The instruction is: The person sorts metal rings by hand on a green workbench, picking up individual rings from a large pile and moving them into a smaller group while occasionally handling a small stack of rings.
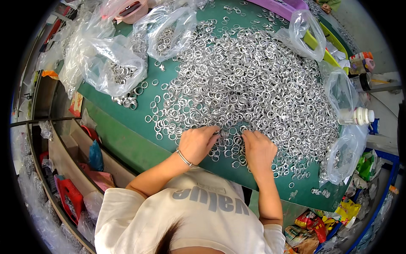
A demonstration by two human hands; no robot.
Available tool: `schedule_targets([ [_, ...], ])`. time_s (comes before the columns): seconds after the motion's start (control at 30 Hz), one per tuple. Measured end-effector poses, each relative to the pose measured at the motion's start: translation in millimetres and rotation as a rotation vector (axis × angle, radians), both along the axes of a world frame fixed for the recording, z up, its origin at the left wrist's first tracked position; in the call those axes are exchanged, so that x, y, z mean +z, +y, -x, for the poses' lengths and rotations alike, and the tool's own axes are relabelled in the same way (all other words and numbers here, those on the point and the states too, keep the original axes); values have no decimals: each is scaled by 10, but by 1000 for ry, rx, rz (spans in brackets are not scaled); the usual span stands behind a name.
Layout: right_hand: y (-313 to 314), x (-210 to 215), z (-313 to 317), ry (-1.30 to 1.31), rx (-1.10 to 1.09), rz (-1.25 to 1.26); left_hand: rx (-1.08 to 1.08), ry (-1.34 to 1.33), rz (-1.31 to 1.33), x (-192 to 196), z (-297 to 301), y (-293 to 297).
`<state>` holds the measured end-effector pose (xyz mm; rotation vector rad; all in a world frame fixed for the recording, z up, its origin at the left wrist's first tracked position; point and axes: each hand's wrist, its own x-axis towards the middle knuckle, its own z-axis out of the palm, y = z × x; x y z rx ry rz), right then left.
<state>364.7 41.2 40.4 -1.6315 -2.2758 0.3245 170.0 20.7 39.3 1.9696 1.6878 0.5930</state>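
Note:
A wide heap of silver metal rings (253,72) lies on the green tabletop (131,116). At the heap's near edge, my left hand (195,143) is closed, with its thumb and fingers drawn together over the rings. A silver bangle (184,158) circles that wrist. My right hand (259,150) rests a short way to the right, its fingers bent and closed, fingertips down at the rings. Whatever either hand pinches is too small or hidden to make out. Between the hands, several loose rings (231,142) lie spread on the green surface.
Clear plastic bags with rings (122,72) stand at the far left. A purple basin (279,5) and a yellow-green basket (334,44) sit at the back right. A white bottle (357,116) lies along the right edge. Bent cardboard (91,154) stands left of the table.

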Motion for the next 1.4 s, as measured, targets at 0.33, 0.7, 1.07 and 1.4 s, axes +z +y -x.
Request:
schedule_targets([
  [0.33, -200, 39, -422, 1831, -344, 574, -39, -53, -62, -106, -60, -15],
  [0.7, -110, 34, -105, 2200, -613, 1232, 165, -540, 238, -73, 38, 106],
  [1.07, -170, -5, 375, 934, -101, 454, 250, -888, 455, -21, 83, 61],
  [1.4, -119, -17, 280, 387, -48, 140, 307, -108, -114, -9, 282, 101],
])
